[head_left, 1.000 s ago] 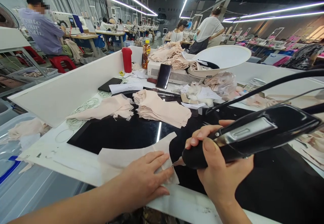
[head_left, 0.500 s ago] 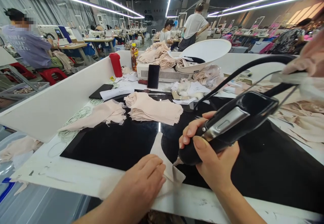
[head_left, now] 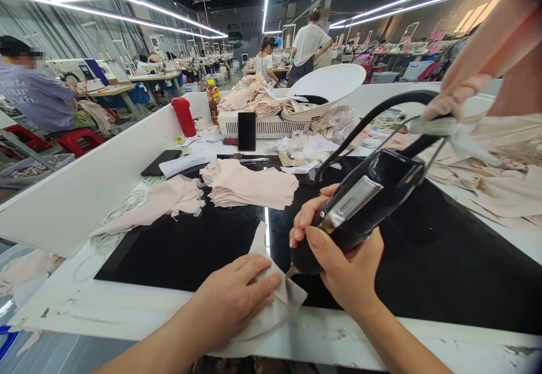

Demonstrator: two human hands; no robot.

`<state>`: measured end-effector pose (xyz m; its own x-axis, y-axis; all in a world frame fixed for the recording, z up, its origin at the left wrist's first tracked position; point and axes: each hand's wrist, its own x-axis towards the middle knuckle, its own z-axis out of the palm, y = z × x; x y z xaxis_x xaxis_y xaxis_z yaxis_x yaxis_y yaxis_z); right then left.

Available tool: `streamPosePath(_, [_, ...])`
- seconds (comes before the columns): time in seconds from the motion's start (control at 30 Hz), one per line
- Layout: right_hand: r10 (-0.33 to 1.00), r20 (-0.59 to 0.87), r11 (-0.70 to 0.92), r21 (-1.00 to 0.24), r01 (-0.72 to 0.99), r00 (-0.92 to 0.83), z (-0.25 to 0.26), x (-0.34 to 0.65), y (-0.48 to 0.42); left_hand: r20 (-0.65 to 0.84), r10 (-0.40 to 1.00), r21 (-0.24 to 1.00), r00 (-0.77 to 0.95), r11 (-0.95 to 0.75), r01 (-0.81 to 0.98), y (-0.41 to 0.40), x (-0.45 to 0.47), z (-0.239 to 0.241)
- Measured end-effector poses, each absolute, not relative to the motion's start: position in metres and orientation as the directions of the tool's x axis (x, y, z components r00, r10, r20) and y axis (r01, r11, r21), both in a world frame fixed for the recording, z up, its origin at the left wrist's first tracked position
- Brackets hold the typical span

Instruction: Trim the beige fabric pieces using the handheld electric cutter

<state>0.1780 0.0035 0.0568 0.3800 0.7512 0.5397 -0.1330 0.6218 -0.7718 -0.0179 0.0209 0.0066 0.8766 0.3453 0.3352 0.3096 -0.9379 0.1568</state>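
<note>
Pressing left hand (head_left: 239, 289): fingers nearly together, atop pale fabric (head_left: 284, 299).
Gripping right hand (head_left: 353, 272): curled around black tool (head_left: 355, 205).
Peach stack (head_left: 252, 185): beyond left hand.

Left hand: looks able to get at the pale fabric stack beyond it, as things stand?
Likely yes: between the left hand and the pale fabric stack lie only black work surface and part of the fabric piece it rests on, which it would first have to leave.
</note>
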Motion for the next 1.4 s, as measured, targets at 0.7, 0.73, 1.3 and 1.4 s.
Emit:
streamPosePath(0.7, [0.743,0.478,0.600,-0.786,-0.149,0.469,0.057,0.169,0.009,0.303,0.420,0.253,0.856,-0.901,0.352,0.015,-0.014,0.002])
streamPosePath(0.73, [0.741,0.475,0.597,-0.790,-0.141,0.475,0.058,0.169,0.009,0.302,0.427,0.257,0.852,-0.898,0.358,0.014,-0.014,0.002])
streamPosePath(1.3, [0.751,0.474,0.589,-0.796,-0.141,0.460,0.058,0.165,0.017,0.376,0.471,0.194,0.798,-0.882,0.429,-0.001,-0.006,-0.010])
streamPosePath(1.4, [0.766,0.483,0.583,-0.801,-0.141,0.425,0.058,0.171,0.012,0.460,0.432,0.094,0.776,-0.892,0.441,-0.018,0.002,-0.020])
